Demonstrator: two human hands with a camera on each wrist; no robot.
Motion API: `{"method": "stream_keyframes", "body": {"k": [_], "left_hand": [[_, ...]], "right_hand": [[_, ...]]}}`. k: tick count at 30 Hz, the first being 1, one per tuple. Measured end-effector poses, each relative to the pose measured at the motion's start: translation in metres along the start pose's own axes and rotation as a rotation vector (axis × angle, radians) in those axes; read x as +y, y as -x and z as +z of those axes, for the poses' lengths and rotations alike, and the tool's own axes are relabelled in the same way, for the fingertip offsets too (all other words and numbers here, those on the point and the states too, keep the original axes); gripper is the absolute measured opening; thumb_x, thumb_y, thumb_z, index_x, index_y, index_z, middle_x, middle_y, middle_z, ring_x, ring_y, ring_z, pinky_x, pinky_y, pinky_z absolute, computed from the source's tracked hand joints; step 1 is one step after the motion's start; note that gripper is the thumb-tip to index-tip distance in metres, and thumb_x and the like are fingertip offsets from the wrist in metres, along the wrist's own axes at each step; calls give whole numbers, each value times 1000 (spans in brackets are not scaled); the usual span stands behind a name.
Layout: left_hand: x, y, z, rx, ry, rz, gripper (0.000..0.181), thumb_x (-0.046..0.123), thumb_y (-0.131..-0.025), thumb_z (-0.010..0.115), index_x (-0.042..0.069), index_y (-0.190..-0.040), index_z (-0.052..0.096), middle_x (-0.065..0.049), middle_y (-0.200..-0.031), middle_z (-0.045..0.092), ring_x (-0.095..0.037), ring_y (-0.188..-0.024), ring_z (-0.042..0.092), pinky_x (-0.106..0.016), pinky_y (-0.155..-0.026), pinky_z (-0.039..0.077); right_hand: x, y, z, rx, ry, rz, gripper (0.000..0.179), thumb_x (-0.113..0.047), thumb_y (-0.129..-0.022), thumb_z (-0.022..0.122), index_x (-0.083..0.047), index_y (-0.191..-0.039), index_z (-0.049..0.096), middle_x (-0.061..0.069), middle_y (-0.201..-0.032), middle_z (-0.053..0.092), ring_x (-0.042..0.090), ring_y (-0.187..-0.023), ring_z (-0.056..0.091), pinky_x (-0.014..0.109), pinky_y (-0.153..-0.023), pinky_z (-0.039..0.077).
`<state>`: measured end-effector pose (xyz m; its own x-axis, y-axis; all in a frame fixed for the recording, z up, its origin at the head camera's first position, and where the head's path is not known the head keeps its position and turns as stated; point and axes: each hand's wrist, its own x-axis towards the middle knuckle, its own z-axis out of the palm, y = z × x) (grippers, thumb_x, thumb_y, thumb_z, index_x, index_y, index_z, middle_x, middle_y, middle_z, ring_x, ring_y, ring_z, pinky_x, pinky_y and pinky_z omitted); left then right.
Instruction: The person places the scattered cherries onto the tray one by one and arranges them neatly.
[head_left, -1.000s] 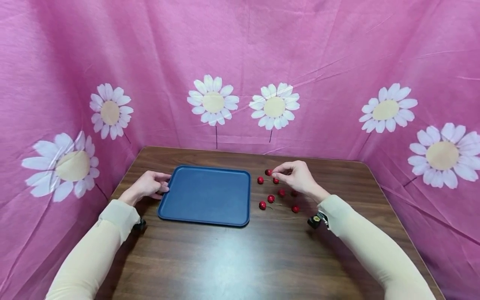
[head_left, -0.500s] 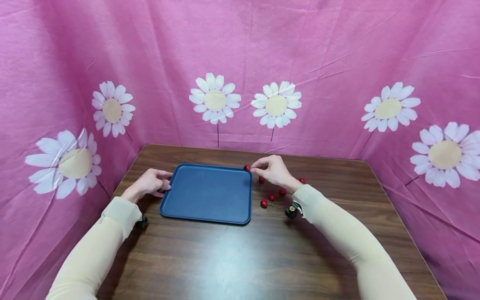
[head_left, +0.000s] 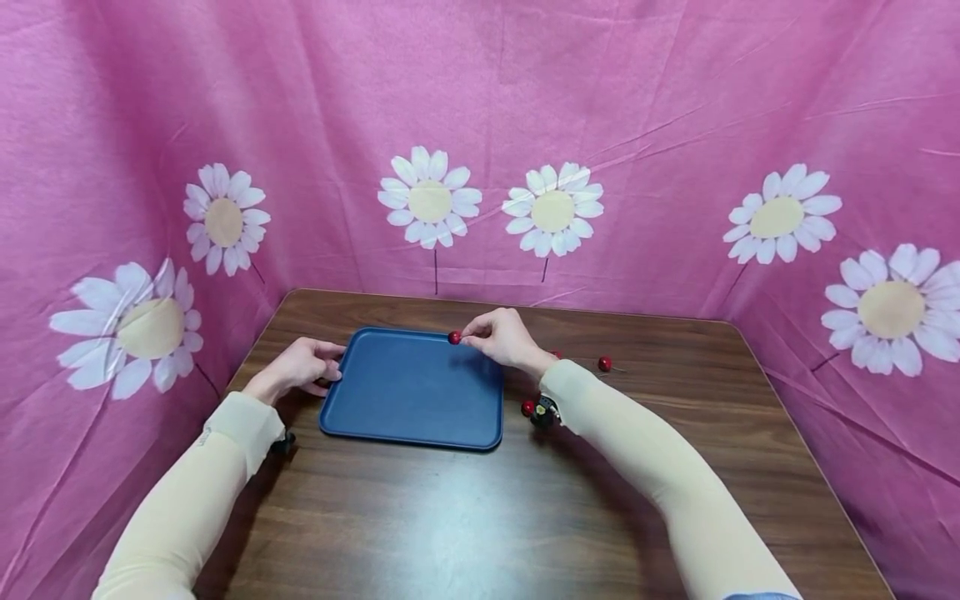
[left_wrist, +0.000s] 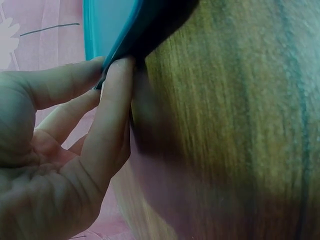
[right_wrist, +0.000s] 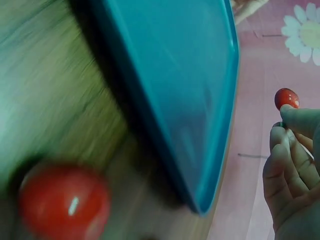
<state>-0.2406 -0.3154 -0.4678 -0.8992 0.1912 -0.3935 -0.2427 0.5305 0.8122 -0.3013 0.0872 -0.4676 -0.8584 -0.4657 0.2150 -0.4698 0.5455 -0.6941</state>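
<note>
A dark blue rectangular tray (head_left: 412,392) lies on the wooden table. At its left edge, my left hand (head_left: 300,367) pinches the rim between thumb and fingers, as the left wrist view shows with the tray edge (left_wrist: 111,42). My right hand (head_left: 504,340) is above the tray's far right part. It pinches a red cherry (head_left: 454,337) near its stem, and the cherry hangs over the tray's far rim. The right wrist view shows the same cherry (right_wrist: 286,99) at the fingertips, apart from the tray. The tray's surface bears nothing.
To the right of the tray on the table (head_left: 420,517) lie a cherry (head_left: 528,408) beside my right wrist and another cherry (head_left: 604,364) farther right. My right forearm partly hides others. A pink curtain (head_left: 480,83) with daisies stands behind the table.
My right hand has taken a cherry from the group on the table and carried it left over the tray. My left hand stays at the tray's left edge.
</note>
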Motion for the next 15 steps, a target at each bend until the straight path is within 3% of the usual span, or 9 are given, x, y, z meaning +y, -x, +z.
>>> {"method": "stream_keyframes", "body": {"k": [9, 15], "left_hand": [[0, -4, -1, 2, -8, -11, 69, -5, -103, 71, -9, -167, 44, -1, -89, 66, -12, -89, 73, -45, -82, 74], [-2, -2, 0, -3, -7, -13, 70, -6, -103, 71, -10, -167, 43, 0, -87, 64, -13, -88, 72, -42, -80, 74]], "right_hand": [[-17, -16, 33, 21, 20, 38, 5, -17, -98, 88, -14, -100, 91, 4, -94, 87, 9, -74, 66, 21, -67, 54], [-32, -25, 60, -42, 14, 55, 6, -21, -100, 88, -16, -100, 92, 1, -93, 87, 5, -73, 64, 19, -67, 54]]}}
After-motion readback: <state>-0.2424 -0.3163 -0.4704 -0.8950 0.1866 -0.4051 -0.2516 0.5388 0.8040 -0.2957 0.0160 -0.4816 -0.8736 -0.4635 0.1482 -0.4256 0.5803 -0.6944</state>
